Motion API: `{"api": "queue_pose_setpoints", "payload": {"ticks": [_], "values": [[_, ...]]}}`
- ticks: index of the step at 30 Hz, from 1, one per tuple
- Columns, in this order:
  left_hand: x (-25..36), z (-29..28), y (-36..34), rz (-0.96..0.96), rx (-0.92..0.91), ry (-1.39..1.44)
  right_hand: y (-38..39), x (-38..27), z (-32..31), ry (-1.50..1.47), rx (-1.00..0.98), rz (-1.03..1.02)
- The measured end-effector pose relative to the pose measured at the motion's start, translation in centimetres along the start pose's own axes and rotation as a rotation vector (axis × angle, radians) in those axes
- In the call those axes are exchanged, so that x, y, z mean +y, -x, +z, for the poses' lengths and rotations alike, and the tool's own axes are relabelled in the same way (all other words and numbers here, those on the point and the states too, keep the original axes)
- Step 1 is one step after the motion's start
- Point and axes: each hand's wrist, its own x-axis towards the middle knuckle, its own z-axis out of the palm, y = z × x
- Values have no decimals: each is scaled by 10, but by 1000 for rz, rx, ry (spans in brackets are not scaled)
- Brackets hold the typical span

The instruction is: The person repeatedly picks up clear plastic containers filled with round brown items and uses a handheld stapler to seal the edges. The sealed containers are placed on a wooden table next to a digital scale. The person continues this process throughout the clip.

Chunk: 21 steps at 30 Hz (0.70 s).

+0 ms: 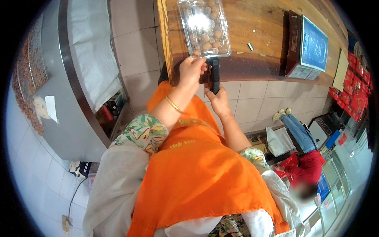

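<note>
A clear plastic box [205,36] full of round brown balls lies at the near left edge of the wooden table, its lid catching a bright glare. My left hand [190,72], with a gold bracelet at the wrist, is closed at the box's near edge; its fingertips are partly hidden. In my right hand [219,102] is a long black stapler [213,74], gripped by its near end. The stapler's far end meets the near edge of the box, just right of my left fingers.
On the wooden table [260,23] are a small dark metallic strip [250,46] and a dark box with a blue top [314,43]. Left stands a metal counter [75,114] with a white cloth [92,51]. A person in red [302,168] sits at right, near red packages [353,89].
</note>
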Motion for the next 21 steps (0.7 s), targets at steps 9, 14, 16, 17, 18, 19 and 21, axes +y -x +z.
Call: {"api": "queue_pose_setpoints", "payload": {"ticks": [9,14,16,17,18,19,21], "values": [[-4,5,2,6,-2,0,1,-20,-8,155,25,-11],[-3,5,0,24,7,-26,-5,-18,-9,226,28,34],[-2,5,-1,21,8,-30,-9,-6,-8,188,13,60],[-3,4,-2,23,11,-36,-11,0,-7,139,0,76],[-4,4,-3,24,13,-42,-13,5,-6,89,-13,91],[-5,3,-4,25,16,-48,-15,9,-6,100,-16,81],[-4,3,-5,22,17,-72,-19,12,-6,122,-23,61]]}}
